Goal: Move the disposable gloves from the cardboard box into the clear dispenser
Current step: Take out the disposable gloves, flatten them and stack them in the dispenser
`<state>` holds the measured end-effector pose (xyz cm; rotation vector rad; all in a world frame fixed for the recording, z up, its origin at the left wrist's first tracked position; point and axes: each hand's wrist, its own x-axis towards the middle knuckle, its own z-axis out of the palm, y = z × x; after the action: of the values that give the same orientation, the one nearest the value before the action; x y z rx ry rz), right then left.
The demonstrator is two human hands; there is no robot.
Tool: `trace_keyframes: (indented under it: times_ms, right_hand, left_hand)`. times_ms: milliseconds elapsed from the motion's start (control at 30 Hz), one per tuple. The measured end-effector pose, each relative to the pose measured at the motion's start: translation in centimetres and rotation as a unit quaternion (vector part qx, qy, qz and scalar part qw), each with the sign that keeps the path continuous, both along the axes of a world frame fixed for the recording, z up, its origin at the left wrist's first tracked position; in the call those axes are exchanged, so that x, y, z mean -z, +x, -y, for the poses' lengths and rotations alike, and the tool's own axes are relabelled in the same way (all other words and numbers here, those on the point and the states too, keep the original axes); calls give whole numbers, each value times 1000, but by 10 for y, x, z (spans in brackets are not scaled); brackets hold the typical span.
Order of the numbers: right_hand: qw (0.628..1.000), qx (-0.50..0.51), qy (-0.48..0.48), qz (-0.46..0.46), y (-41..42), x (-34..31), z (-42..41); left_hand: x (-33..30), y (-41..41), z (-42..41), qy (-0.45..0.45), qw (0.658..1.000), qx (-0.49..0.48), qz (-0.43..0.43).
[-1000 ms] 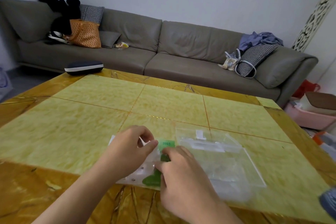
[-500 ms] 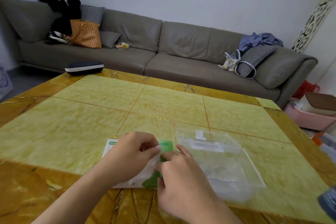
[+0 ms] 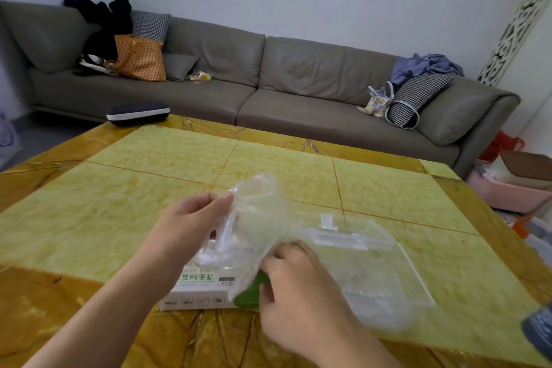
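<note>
A single wad of translucent disposable gloves [image 3: 260, 218] (how many gloves are in it cannot be counted) is lifted above the one cardboard box [image 3: 203, 290], a flat white box with green print lying on the near part of the table. Just to the right of the box lies one clear dispenser [image 3: 367, 266], a shallow see-through case resting flat with a small tab at its far edge. The table [image 3: 143, 188] has a yellow-green marbled top with an amber border and thin inlaid lines; one dark oval case [image 3: 138, 113] sits at its far left edge. Behind it runs a long grey sofa [image 3: 268, 84] against a white wall, carrying an orange bag [image 3: 140, 58], two checked cushions, a small gold handbag and a heap of blue clothing; a pink tub [image 3: 507, 191] stands on the floor at the right. The left hand [image 3: 191, 224] is raised, thumb and fingers pinching the upper left edge of the wad. The right hand [image 3: 298, 284] is lower, back toward the camera, its fingers curled around the wad's bottom end over the box's right side.
</note>
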<state>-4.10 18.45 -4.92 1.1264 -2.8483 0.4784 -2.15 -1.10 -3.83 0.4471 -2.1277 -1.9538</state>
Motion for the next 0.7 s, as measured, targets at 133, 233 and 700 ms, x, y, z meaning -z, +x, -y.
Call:
trace_keyframes:
  times_ms: [133,233,700]
  right_hand:
    - [985,68,-137,76,-4,-9,-2]
    - [943,118,-288,117,-12,-18,-9]
    - [911,166,-372,60,-31,-24,-14]
  left_hand:
    - [-1,2,1,-19,999,28,-20]
    - [-3,3,-2,-20,998,47,-43]
    - [-14,13,-7,-82,989,93,-79]
